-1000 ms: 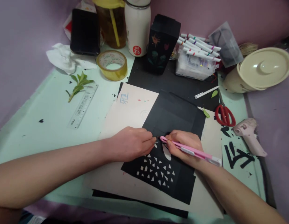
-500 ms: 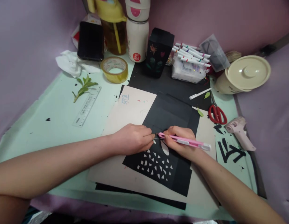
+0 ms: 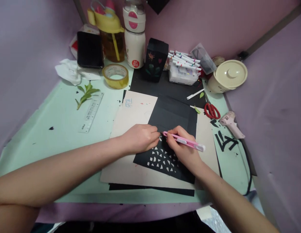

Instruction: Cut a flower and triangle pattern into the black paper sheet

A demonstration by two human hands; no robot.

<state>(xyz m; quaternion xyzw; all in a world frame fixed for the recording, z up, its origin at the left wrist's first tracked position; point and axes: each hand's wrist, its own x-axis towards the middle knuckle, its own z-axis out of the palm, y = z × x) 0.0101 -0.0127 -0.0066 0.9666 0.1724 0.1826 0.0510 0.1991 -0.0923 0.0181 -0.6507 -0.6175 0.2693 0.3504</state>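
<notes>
A pink craft knife (image 3: 185,141) is gripped in my right hand (image 3: 183,145), its tip end pointing left, close to my left fingertips. My left hand (image 3: 142,139) rests with curled fingers on the left edge of a black paper sheet (image 3: 173,113); whether anything is between those fingers is hidden. Many small white triangular openings show in the lower part of the sheet, partly covered by my right hand. Beneath the black sheet lies a pale board (image 3: 121,161), with more black paper under its front edge.
Behind stand a phone (image 3: 90,50), a white bottle (image 3: 135,48), a black box (image 3: 156,60), markers (image 3: 184,60) and a lidded pot (image 3: 228,76). Tape (image 3: 115,76) and a ruler (image 3: 92,113) lie left; red scissors (image 3: 212,110) and a glue gun (image 3: 231,124) lie right.
The camera view has shifted, so the objects at the right appear further left. My right hand with the knife now covers the larger white opening and some small ones. Both hands keep their closed hold.
</notes>
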